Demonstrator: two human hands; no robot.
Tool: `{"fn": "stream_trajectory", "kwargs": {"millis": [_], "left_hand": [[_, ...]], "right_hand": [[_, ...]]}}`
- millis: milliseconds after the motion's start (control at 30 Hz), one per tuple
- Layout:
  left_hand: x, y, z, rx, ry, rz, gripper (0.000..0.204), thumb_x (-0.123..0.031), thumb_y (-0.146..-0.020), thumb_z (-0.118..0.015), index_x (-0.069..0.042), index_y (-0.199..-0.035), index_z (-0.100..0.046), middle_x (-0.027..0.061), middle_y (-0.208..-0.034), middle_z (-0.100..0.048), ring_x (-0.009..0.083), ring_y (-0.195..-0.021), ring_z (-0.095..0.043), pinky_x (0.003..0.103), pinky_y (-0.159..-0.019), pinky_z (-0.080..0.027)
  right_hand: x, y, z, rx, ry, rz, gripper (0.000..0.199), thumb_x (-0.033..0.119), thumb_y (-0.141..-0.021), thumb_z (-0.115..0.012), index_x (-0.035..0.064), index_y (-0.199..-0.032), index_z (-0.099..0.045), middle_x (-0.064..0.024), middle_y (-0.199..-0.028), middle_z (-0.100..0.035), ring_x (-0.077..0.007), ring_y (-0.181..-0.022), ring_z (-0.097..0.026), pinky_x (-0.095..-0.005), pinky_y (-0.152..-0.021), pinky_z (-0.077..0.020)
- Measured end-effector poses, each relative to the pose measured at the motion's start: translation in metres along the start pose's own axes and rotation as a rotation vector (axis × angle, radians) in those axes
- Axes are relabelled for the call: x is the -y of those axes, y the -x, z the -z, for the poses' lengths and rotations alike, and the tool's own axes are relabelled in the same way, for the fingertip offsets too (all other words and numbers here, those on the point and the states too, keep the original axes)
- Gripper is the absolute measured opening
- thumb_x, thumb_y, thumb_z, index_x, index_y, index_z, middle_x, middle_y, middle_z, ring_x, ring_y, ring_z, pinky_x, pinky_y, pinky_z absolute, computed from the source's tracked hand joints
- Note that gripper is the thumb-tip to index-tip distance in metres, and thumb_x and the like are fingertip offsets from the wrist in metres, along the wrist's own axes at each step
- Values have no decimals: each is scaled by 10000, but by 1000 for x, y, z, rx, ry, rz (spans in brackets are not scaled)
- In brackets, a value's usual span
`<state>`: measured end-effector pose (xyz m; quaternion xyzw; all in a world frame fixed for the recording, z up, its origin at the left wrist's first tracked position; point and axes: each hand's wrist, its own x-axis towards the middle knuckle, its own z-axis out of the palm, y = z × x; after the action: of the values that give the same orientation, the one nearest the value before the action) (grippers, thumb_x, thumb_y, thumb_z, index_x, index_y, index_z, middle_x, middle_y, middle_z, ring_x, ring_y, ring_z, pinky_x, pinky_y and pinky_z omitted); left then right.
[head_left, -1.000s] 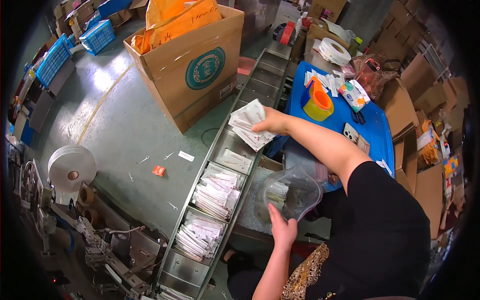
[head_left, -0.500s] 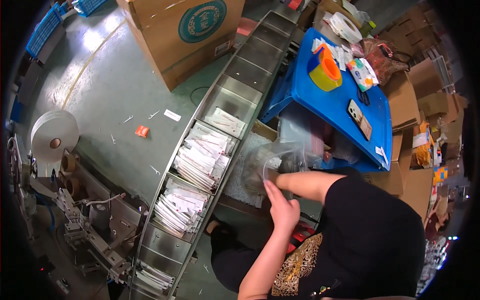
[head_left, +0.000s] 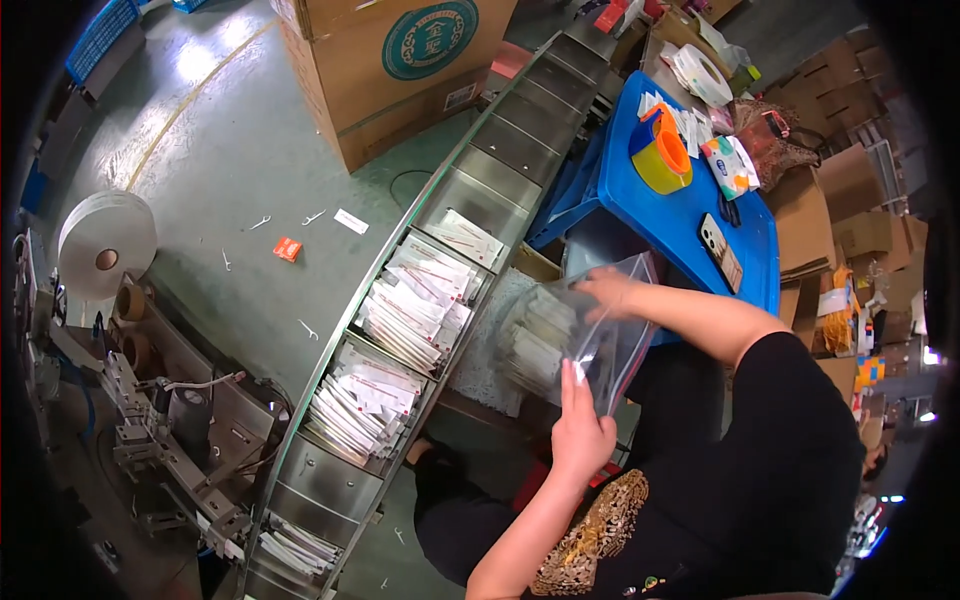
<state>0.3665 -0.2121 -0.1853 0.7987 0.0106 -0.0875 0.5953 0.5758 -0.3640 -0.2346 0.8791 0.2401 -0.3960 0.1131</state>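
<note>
A clear plastic bag (head_left: 622,352) hangs between my hands, its mouth spread toward me. White flat packets (head_left: 538,345) show through its lower end, blurred. My left hand (head_left: 583,437) grips the bag's near edge, with fingers pointing up along the plastic. At the far edge, my right hand (head_left: 608,292) is closed on the bag, its fingertips partly blurred. Left of the bag runs a metal conveyor (head_left: 325,488) divided into compartments. Stacks of white paper packets (head_left: 415,310) fill two of them, while fewer lie in others.
A blue table (head_left: 625,195) at the right carries a yellow-orange tape-like ring (head_left: 660,165), a phone (head_left: 720,250) and a tissue pack (head_left: 730,168). Behind the conveyor stands a large carton (head_left: 400,110). Machinery with a white roll (head_left: 107,250) stands at left.
My right hand has come up and right, out from within the bag, to its far edge. The bag is now stretched wider, and my left hand has shifted slightly right.
</note>
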Motion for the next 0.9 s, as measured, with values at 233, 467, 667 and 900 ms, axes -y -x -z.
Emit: {"fn": "stream_trajectory", "kwargs": {"millis": [233,467,667,900], "left_hand": [[26,-20,-6,-53,35,231,777,-78,-689,-520,34,-1357,-141,256,-1402,-172,406,-1171,-386,409,-876,-424],[28,-20,-24,-125,-84,52,774,-79,-666,-532,49,-1342,-176,268,-1391,-183,421,-925,-550,438,-684,-495],[23,-21,-13,-22,14,189,775,-71,-686,-532,48,-1349,-148,265,-1401,-164,392,-1217,-342,400,-905,-410],[30,-17,-15,-130,-49,94,792,-65,-677,-539,40,-1352,-136,258,-1405,-150,423,-992,-520,433,-709,-494]], "right_hand": [[50,39,73,458,-326,415,479,387,-760,-654,65,-1104,-568,-114,-982,-617,-216,-953,-565,-338,-845,-431],[77,-91,145,-441,-434,268,507,383,-793,-582,-12,-1108,-540,-152,-1045,-600,-242,-951,-582,-316,-820,-458],[139,-110,144,-220,-659,-63,665,524,-753,-548,-62,-1066,-563,-207,-1036,-579,-298,-931,-576,-372,-793,-448],[149,-104,135,96,-1177,19,656,561,-782,-525,-17,-1086,-582,-141,-1114,-573,-237,-1003,-541,-340,-850,-426]]}}
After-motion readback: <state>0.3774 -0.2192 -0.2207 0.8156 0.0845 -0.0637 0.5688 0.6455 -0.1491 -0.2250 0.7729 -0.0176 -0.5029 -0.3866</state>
